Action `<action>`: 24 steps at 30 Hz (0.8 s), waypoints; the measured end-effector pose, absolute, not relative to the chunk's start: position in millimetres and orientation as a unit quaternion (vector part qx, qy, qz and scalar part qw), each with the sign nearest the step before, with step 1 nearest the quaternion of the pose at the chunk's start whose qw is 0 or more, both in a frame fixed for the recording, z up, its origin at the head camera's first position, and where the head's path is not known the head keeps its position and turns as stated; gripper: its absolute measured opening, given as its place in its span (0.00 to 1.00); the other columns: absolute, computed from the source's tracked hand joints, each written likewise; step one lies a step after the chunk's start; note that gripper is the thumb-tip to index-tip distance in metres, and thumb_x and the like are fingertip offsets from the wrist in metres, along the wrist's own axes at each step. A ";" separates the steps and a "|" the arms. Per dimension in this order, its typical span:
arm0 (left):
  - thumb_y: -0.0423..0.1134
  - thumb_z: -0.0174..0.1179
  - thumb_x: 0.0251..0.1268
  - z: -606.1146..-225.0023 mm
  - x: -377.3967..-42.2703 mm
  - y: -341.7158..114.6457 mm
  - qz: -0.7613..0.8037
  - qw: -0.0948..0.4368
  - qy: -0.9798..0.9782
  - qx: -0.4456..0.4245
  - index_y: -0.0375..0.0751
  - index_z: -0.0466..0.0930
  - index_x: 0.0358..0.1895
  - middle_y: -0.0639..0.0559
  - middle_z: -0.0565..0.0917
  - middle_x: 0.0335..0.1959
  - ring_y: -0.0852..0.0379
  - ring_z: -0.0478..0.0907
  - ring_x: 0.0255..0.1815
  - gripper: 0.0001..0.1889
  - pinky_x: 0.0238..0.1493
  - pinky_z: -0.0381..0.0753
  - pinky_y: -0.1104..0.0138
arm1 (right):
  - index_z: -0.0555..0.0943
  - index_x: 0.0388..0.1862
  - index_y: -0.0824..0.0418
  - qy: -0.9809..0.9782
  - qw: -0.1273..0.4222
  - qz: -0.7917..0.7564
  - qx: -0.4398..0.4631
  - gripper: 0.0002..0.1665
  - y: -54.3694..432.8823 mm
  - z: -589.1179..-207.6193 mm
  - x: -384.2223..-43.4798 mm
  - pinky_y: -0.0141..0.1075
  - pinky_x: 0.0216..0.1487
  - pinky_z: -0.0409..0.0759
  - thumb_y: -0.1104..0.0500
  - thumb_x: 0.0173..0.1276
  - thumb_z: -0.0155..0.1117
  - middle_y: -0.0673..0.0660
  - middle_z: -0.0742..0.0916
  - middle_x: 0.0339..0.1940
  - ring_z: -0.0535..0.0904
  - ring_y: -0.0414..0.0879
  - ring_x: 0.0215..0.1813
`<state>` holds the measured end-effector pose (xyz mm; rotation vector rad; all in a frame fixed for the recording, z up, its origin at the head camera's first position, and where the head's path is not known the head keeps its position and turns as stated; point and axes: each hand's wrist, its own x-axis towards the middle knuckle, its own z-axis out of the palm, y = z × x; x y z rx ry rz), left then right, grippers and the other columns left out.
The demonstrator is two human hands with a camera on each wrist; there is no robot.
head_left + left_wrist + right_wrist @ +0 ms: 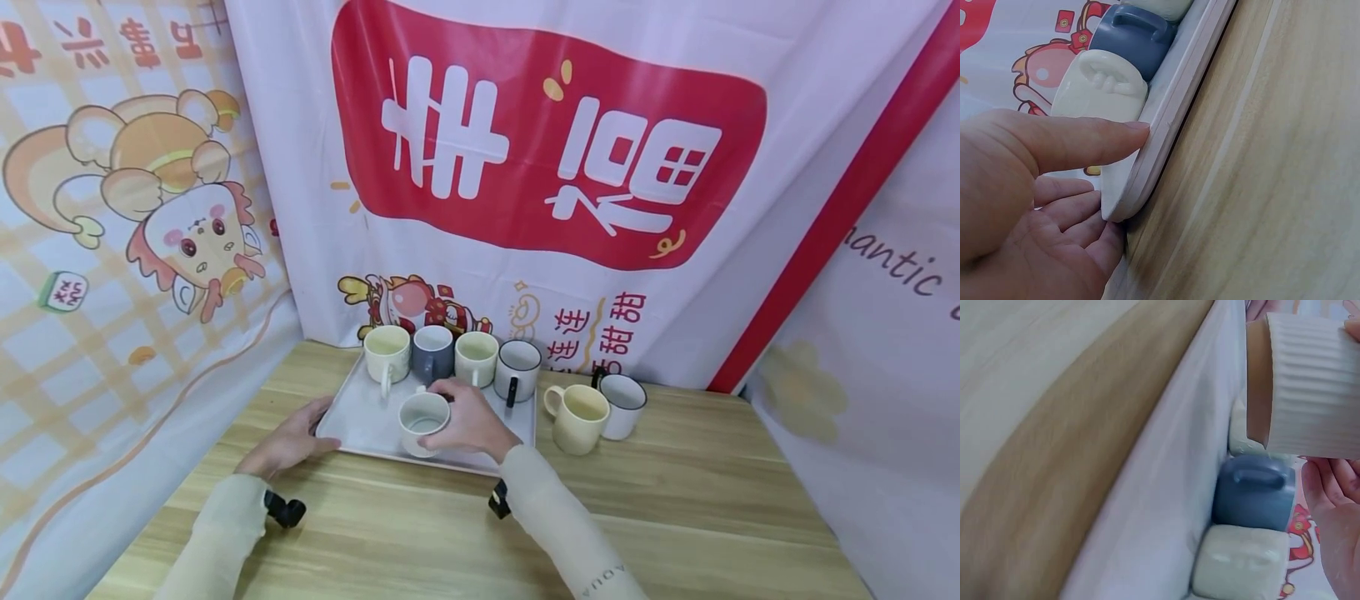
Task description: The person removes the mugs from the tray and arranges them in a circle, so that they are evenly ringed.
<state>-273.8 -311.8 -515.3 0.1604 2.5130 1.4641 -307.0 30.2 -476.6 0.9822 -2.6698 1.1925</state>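
Observation:
My right hand (468,421) grips a white mug (414,423) over the front middle of a white tray (360,421). In the right wrist view the mug's ribbed side (1316,387) shows, tipped sideways in that picture. At the tray's left front corner my left hand (288,437) holds on, thumb on the front rim and fingers round the corner in the left wrist view. Along the tray's back stand a cream mug (387,354) at left, a blue-grey mug (433,354), a pale mug (476,358) and a dark-rimmed white mug (517,371).
Right of the tray, a yellow mug (580,421) stands on the wooden table (675,500), close beside another white mug with a dark rim (622,406). A printed white cloth (315,250) hangs right behind the tray, and another patterned cloth (90,350) borders the table's left side.

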 end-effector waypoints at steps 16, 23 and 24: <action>0.33 0.68 0.70 -513.4 -273.2 -311.2 0.480 0.114 0.868 0.052 0.25 0.44 0.84 0.24 0.48 0.85 0.25 0.46 0.85 0.49 0.85 0.52 0.35 | 0.83 0.56 0.51 -0.859 0.066 0.363 0.356 0.42 124.0 -434.1 -254.1 0.34 0.56 0.85 0.50 0.38 0.90 0.45 0.87 0.49 0.83 0.38 0.50; 0.34 0.67 0.71 -515.9 -273.4 -311.3 0.476 0.116 0.871 0.045 0.27 0.44 0.84 0.25 0.47 0.86 0.26 0.45 0.86 0.49 0.85 0.51 0.36 | 0.83 0.59 0.54 -0.846 0.080 0.399 0.344 0.45 187.8 -431.2 -218.9 0.37 0.61 0.88 0.56 0.37 0.92 0.46 0.88 0.53 0.84 0.41 0.54; 0.34 0.68 0.71 -515.7 -273.0 -311.4 0.475 0.115 0.871 0.046 0.26 0.44 0.84 0.25 0.47 0.86 0.26 0.45 0.86 0.49 0.85 0.51 0.36 | 0.83 0.59 0.54 -0.850 0.085 0.400 0.333 0.46 197.5 -431.7 -214.5 0.36 0.62 0.88 0.57 0.36 0.92 0.46 0.88 0.53 0.84 0.41 0.54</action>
